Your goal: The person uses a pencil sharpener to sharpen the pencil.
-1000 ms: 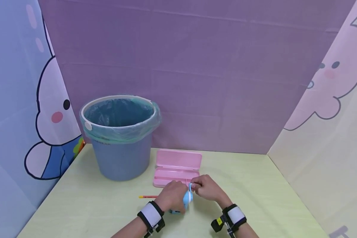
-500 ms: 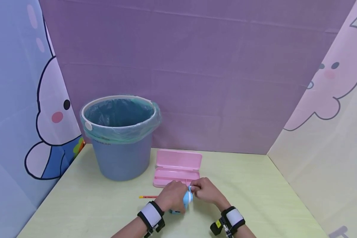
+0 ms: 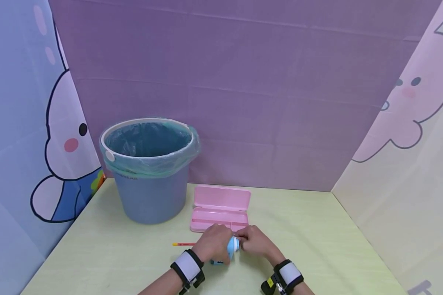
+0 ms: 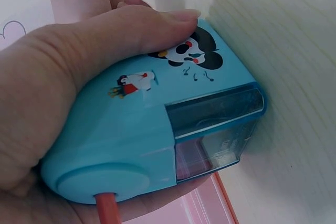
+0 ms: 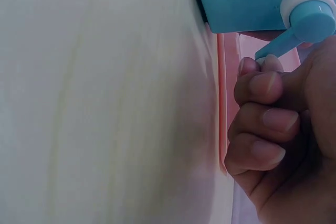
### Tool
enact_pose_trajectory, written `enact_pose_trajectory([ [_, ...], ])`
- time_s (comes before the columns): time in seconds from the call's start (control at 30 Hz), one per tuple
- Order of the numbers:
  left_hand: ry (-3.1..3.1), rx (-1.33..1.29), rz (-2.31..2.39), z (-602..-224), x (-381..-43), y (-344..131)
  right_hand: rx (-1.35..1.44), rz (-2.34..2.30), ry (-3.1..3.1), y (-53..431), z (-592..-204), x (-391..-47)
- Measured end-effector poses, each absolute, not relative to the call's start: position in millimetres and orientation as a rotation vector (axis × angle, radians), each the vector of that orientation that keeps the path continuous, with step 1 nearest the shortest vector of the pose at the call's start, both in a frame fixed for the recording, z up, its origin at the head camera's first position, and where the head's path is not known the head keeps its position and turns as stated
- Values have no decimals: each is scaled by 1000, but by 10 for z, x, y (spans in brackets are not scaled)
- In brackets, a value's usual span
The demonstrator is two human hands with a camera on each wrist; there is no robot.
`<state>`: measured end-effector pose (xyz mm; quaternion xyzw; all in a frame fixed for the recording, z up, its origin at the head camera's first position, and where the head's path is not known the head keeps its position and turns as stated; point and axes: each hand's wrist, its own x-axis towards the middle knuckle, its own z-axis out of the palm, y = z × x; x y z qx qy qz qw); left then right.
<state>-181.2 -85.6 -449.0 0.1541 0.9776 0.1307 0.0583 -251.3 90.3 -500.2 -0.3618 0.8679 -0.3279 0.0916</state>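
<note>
My left hand [image 3: 215, 242] grips a light blue crank pencil sharpener [image 4: 136, 129], thumb laid across its cartoon-printed side. A clear shavings drawer shows at one end of it. From the round front hole sticks a red pencil [image 4: 107, 209], whose yellow-tipped end points left in the head view. On the opposite side, my right hand [image 3: 256, 241] pinches the end of the blue crank handle [image 5: 283, 43] between thumb and forefinger, its other fingers curled. The crank slants down from its hub in the right wrist view.
Just behind the hands lies an open pink pencil case [image 3: 210, 217] with its lid tipped back. A blue bin [image 3: 151, 196] lined with a green bag stands at the back left. A purple backdrop [image 3: 243, 102] rises behind the pale table [image 3: 317, 246].
My right hand has moved slightly down and toward the viewer, turning the crank, which no longer stands up above the sharpener in the head view. My left hand stays in place.
</note>
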Motion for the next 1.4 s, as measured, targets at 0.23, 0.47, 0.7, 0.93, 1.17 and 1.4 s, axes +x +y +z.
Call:
enact_pose_trajectory([
  [0.23,2980,506,415,-4471,-1796,-867,-1091,-942,2559,911,-5046,-2466],
  [0.47,2975,481,418,-4470,-1794,-864,-1026,-924,2564,922,-5081,-2401],
  [0.7,2972,480,398,-4487,-1792,-854,-998,-932,2541,933,-5076,-2316],
  [0.93,2978,492,385,-4502,-1799,-854,-996,-901,2520,957,-5057,-2249],
  [1.17,2977,488,374,-4490,-1799,-856,-1077,-871,2474,1004,-5042,-2185],
  [1.4,2990,495,356,-4475,-1789,-845,-1026,-918,2351,1063,-4998,-2128],
])
